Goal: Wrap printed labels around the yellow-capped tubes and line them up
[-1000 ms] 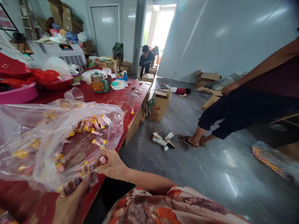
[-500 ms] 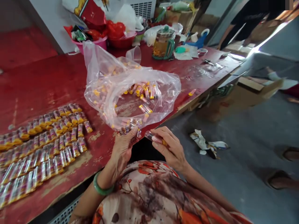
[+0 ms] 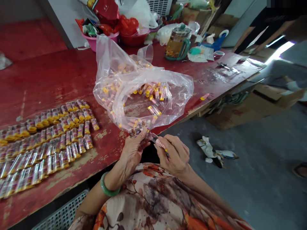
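My left hand (image 3: 134, 148) is closed on small printed wrappers (image 3: 140, 128), pinched under the thumb at the table's front edge. My right hand (image 3: 175, 155) grips a small clear tube (image 3: 159, 142) with a yellow end, its clear tip close beside the wrappers. Just beyond both hands lies an open clear plastic bag (image 3: 177, 83) with several pink, yellow-capped tubes (image 3: 154, 110) inside. On the left of the red table (image 3: 57, 76), many filled tubes (image 3: 69, 153) lie side by side in rows.
A glass teapot (image 3: 177, 43), a pink basin (image 3: 92, 43) and a red basin (image 3: 134, 39) stand at the back. One loose tube (image 3: 204, 96) lies near the right edge. A cardboard box (image 3: 247, 107) and scraps (image 3: 208, 148) are on the floor. A person stands upper right.
My right hand has brought the tube closer to the wrappers and turned it slightly. The view has shifted, so the table's contents appear further right.
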Motion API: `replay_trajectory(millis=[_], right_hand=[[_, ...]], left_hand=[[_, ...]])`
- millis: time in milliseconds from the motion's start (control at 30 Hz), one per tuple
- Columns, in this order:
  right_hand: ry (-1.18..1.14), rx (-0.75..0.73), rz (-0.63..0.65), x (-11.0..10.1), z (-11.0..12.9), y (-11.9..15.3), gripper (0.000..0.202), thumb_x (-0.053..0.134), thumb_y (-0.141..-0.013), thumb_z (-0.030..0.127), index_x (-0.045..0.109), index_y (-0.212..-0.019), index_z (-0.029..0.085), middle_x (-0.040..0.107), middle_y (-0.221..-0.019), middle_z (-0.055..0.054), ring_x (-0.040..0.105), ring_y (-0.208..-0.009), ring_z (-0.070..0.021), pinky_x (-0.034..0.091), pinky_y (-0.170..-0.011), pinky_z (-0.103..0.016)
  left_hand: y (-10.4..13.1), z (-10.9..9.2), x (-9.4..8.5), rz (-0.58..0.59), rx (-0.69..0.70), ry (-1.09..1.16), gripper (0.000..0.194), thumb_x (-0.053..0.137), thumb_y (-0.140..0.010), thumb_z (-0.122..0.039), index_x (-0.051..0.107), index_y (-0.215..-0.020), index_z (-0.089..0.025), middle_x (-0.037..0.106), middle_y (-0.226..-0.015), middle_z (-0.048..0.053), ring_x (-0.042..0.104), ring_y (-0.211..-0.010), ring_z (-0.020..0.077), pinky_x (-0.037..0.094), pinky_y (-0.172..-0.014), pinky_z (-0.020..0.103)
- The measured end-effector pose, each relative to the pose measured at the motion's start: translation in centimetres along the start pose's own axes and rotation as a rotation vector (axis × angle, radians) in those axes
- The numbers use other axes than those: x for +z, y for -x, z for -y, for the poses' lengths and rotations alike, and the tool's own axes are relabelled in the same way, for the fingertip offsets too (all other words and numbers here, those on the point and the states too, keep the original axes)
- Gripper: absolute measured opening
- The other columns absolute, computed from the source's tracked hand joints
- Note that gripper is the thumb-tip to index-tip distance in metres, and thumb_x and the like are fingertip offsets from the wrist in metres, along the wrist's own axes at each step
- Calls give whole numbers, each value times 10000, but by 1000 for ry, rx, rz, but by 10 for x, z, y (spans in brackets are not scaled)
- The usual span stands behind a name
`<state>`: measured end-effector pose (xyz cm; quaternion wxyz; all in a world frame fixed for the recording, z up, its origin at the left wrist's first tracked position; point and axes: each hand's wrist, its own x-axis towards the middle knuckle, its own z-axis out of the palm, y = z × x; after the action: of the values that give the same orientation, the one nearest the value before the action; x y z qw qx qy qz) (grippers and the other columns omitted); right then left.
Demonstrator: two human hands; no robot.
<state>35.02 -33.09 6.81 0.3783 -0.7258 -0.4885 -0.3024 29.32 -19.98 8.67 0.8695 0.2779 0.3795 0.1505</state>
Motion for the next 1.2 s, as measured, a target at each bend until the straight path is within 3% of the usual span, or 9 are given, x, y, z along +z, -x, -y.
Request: replay_trajectory(millis=[100, 333, 500, 700, 800, 900, 1033, 1133, 1200], right_hand=[[-10, 40, -31, -2, 3, 2, 254, 630, -808, 141, 604, -1056, 186, 634, -876, -68, 613, -730, -152, 518, -653, -279], [-44, -114, 13, 2, -1, 3, 334, 653, -771, 93, 600, -1092, 168, 633, -903, -90, 626, -789, -172, 542, -680, -295], [27, -38, -24, 3, -2, 4, 310, 649, -781, 102, 614, -1080, 176, 636, -886, -86, 619, -756, -165, 535, -673, -296], [-86, 94, -10, 1, 6, -1, 262, 645, -796, 107, 599, -1045, 176, 668, -863, -68, 649, -754, -158, 533, -642, -267], [-19, 45, -10, 5, 5, 0, 247, 641, -806, 121, 598, -1044, 172, 684, -862, -73, 661, -748, -161, 541, -670, -270], [64, -33, -51, 10, 4, 3, 271, 671, -777, 120, 606, -1038, 151, 687, -876, -92, 669, -769, -173, 544, -715, -283], [-22, 98, -107, 14, 9, 5, 255, 684, -774, 144, 583, -1007, 165, 684, -842, -57, 670, -807, -152, 532, -738, -253], [-5, 51, -119, 23, 3, 3, 210, 636, -809, 193, 567, -1005, 166, 680, -817, -49, 666, -779, -143, 531, -718, -240], [49, 3, -137, 27, -4, 1, 200, 596, -829, 223, 560, -1016, 161, 676, -809, -54, 660, -747, -144, 532, -697, -243]], left_hand=[[-2, 1, 0, 9, 4, 32, 352, 883, -531, -268, 676, -779, -128, 703, -723, 28, 646, -598, 118, 523, -573, 219], [-1, 4, 2, 21, 27, 50, 367, 886, -523, -263, 668, -785, -129, 685, -683, 14, 626, -563, 110, 512, -538, 208], [0, 3, 1, -27, -4, 31, 382, 888, -519, -280, 677, -810, -149, 693, -718, 8, 631, -574, 111, 508, -512, 200], [5, 3, 1, -4, 31, 9, 340, 868, -562, -292, 687, -812, -147, 701, -728, 21, 642, -594, 121, 526, -541, 211], [2, 6, 0, -3, 82, -5, 346, 862, -566, -317, 693, -815, -146, 704, -732, 29, 651, -599, 130, 525, -541, 215], [0, 8, 0, 7, 143, -28, 377, 872, -537, -306, 684, -822, -147, 699, -746, 18, 644, -605, 125, 524, -554, 225], [6, 7, 4, -57, 246, -142, 394, 884, -482, -253, 660, -785, -138, 681, -751, -6, 623, -626, 105, 513, -594, 216], [3, 5, 7, -117, 248, -216, 444, 892, -435, -220, 651, -802, -151, 658, -742, -36, 600, -618, 95, 494, -565, 201], [-2, 5, 8, -66, 207, -232, 475, 897, -409, -205, 638, -806, -161, 646, -751, -48, 584, -615, 91, 474, -532, 184]])
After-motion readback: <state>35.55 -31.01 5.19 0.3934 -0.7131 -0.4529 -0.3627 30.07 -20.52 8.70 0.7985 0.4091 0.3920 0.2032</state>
